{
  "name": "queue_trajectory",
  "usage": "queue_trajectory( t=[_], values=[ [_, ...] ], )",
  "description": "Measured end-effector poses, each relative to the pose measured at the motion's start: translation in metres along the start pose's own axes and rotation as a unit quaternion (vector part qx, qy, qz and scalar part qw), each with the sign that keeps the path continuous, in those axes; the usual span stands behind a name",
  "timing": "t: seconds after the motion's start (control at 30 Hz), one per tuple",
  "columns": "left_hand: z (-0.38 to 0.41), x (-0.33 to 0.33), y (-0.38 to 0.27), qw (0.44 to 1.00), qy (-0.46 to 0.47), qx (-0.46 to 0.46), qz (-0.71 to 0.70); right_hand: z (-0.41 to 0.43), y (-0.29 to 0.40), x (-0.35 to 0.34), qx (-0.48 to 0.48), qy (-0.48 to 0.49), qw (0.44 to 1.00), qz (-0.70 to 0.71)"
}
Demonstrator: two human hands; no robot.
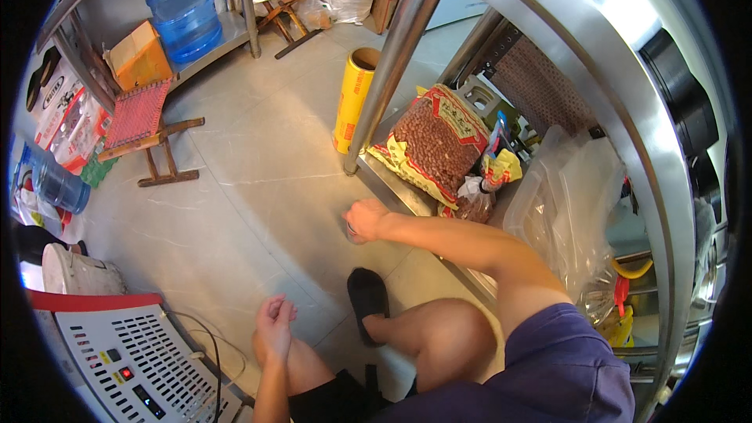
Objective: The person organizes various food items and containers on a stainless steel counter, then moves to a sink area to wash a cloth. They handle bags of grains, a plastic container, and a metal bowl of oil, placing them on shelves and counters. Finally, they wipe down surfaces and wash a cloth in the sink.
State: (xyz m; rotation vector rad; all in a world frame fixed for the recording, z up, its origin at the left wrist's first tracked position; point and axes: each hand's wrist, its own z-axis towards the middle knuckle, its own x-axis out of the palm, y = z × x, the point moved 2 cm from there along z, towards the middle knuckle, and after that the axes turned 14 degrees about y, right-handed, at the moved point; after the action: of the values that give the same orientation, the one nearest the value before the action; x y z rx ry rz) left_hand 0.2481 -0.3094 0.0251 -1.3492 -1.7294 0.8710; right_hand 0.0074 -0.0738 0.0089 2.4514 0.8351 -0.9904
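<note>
My right hand (365, 220) is curled into a fist over the tiled floor, with a ring on one finger. It is in front of the low shelf of a stainless steel table, apart from the things there; whether anything is inside the fist is hidden. Nearest to it on that shelf are a large clear bag of red-brown beans or peanuts (437, 135) and a small plastic bag (474, 202) of similar contents. My left hand (275, 323) hovers beside my left knee (308, 367), fingers loosely bent, nothing seen in it.
A yellow cardboard tube (353, 100) stands by the steel table leg (390, 70). Clear plastic tubs (564, 188) fill the shelf at right. Leftward are a folding stool (138, 114), a water jug (182, 12), a white bucket (82, 270) and a vented appliance (141, 352) with a cable (216, 358).
</note>
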Motion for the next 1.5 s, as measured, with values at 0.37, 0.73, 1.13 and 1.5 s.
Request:
queue_trajectory(
  t=[0.37,0.73,1.13,1.5],
  values=[
    [0.107,0.095,-0.178,0.914,0.143,0.153,0.348,-0.100,0.049,-0.203,-0.034,-0.033,0.980,0.194],
    [-0.080,0.000,-0.294,0.977,-0.063,0.046,0.200,-0.202,0.203,-0.347,-0.128,0.065,0.954,0.264],
    [-0.073,0.007,-0.484,0.968,-0.111,-0.072,0.214,-0.232,0.138,-0.446,-0.144,-0.085,0.925,0.341],
    [0.158,0.073,-0.664,0.959,-0.027,-0.005,0.282,-0.189,0.019,-0.611,0.007,-0.233,0.745,0.626]
  ],
)
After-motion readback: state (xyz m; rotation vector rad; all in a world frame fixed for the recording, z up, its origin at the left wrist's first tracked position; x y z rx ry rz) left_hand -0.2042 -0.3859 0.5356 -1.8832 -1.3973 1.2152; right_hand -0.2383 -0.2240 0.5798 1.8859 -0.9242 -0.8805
